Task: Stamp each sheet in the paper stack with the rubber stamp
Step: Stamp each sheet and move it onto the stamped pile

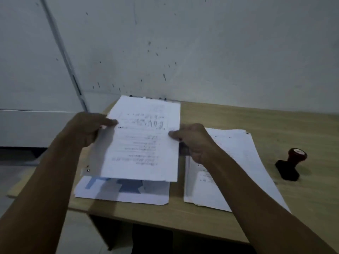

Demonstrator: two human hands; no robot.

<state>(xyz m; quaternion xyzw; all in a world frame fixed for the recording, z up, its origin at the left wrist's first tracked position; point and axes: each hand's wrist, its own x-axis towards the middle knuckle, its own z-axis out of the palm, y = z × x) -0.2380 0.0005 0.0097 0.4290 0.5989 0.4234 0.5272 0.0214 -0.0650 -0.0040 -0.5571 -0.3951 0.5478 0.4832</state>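
I hold a bundle of printed white sheets (143,140) lifted above the wooden desk (275,121). My left hand (86,129) grips its left edge with the thumb on top. My right hand (194,142) pinches its right edge. Under the bundle lies a sheet with blue shapes (126,191), flat on the desk. A second pile of white sheets (238,162) lies to the right, partly covered by my right forearm. The rubber stamp (291,164), with a red round top and a black base, lies on its side at the far right, untouched.
A grey-white wall (201,52) with dark specks rises right behind the desk. The desk's front edge (165,220) is close to me, with a dark opening below. Floor shows at the left, past the desk's corner.
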